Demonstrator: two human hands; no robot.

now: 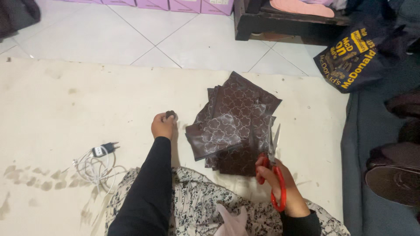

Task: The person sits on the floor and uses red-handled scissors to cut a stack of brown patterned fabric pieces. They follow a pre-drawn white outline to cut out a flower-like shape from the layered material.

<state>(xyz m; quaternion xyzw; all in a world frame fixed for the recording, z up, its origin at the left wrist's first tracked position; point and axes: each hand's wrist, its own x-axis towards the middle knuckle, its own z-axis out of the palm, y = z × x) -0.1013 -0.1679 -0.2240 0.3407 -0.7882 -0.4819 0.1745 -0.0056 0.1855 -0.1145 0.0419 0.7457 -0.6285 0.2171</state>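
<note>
Head view: right hand [286,185] grips scissors [274,168].

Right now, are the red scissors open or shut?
Shut: the scissors in the right hand show their blades together as one narrow point, aimed up along the edge of the brown patterned pouches.

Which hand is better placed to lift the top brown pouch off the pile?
Probably the left hand. It rests right beside the pile of brown patterned pouches, pinching only a small dark scrap. The right hand is occupied gripping the red-handled scissors.
</note>
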